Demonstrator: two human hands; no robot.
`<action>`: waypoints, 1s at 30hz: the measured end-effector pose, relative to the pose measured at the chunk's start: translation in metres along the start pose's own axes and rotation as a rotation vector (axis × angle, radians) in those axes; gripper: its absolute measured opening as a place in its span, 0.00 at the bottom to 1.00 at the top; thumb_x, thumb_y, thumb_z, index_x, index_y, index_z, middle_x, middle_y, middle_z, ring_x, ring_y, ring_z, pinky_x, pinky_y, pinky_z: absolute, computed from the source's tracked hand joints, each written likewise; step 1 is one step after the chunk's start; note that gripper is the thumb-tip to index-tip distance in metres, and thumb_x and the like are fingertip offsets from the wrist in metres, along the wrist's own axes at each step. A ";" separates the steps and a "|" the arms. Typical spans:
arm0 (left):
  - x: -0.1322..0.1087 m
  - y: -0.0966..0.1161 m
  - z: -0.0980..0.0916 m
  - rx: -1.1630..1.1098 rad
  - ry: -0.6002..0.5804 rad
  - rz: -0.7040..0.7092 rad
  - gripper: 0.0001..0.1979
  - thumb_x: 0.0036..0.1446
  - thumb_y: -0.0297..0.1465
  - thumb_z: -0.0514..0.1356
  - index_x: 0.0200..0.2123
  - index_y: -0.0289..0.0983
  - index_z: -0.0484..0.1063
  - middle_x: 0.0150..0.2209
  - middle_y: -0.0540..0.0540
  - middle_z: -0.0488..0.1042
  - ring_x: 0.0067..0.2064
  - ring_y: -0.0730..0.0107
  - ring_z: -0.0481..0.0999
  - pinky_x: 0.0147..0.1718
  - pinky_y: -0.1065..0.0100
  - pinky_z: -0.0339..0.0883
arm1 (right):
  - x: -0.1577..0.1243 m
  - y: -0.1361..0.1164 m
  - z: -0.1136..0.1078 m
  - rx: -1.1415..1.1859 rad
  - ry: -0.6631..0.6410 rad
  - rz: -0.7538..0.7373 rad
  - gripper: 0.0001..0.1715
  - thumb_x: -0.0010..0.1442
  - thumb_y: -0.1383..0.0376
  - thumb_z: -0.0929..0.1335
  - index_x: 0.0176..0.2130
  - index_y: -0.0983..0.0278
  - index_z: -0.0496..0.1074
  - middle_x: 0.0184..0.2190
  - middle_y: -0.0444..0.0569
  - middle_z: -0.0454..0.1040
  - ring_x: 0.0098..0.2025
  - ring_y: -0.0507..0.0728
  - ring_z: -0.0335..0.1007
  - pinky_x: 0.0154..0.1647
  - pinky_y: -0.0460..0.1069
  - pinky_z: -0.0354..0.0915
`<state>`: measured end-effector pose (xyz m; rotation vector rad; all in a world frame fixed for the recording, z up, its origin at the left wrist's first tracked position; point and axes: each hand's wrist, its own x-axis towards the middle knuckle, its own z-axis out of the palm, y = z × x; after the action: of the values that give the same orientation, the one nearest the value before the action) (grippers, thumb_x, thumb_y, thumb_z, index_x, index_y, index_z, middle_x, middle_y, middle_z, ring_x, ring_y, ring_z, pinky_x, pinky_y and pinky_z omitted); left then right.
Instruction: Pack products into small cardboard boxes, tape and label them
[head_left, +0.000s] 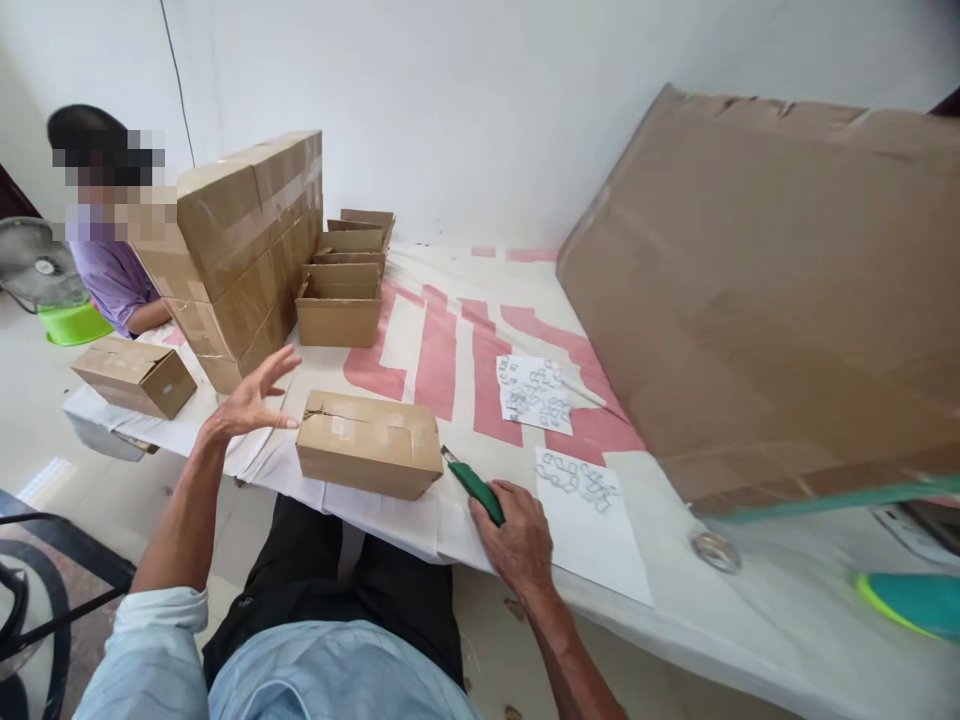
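A small taped cardboard box lies on the cloth-covered table in front of me. My left hand hovers just left of the box, fingers spread and holding nothing. My right hand rests on the table to the right of the box, closed around a green utility knife whose blade points up-left toward the box's corner.
Taped boxes are stacked at the back left beside several open-topped boxes. Another person sits behind the stack, with one more box near them. Two printed sheets and a tape roll lie to the right, under a large cardboard carton.
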<state>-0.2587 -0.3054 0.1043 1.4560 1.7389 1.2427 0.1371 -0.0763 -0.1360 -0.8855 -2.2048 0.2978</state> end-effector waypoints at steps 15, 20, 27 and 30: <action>-0.025 -0.062 0.098 -0.123 0.054 -0.011 0.62 0.37 0.39 0.79 0.75 0.45 0.55 0.71 0.34 0.61 0.72 0.38 0.62 0.62 0.43 0.69 | -0.008 0.005 -0.008 -0.012 -0.040 0.031 0.26 0.68 0.47 0.64 0.47 0.65 0.77 0.47 0.63 0.79 0.50 0.68 0.73 0.56 0.64 0.68; -0.031 -0.049 0.115 -0.034 0.189 0.057 0.61 0.36 0.41 0.81 0.73 0.42 0.59 0.66 0.35 0.66 0.67 0.39 0.67 0.60 0.44 0.70 | -0.009 0.004 -0.011 0.001 -0.067 0.041 0.28 0.68 0.45 0.64 0.47 0.65 0.77 0.47 0.63 0.79 0.51 0.69 0.73 0.57 0.64 0.68; -0.038 -0.045 0.125 0.018 0.313 0.134 0.54 0.38 0.42 0.81 0.67 0.41 0.65 0.66 0.34 0.67 0.65 0.40 0.70 0.61 0.45 0.69 | -0.007 0.003 -0.011 -0.003 -0.063 0.086 0.32 0.67 0.41 0.63 0.45 0.65 0.77 0.47 0.63 0.79 0.51 0.69 0.72 0.57 0.64 0.67; -0.040 -0.046 0.128 0.040 0.355 0.201 0.52 0.39 0.43 0.81 0.67 0.42 0.66 0.67 0.33 0.66 0.69 0.37 0.66 0.67 0.41 0.62 | -0.009 0.005 -0.009 0.007 -0.060 0.085 0.34 0.66 0.39 0.63 0.45 0.65 0.77 0.47 0.64 0.79 0.51 0.69 0.72 0.56 0.65 0.68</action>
<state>-0.1591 -0.3042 0.0027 1.5350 1.8840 1.6649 0.1503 -0.0792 -0.1365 -0.9797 -2.2233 0.3776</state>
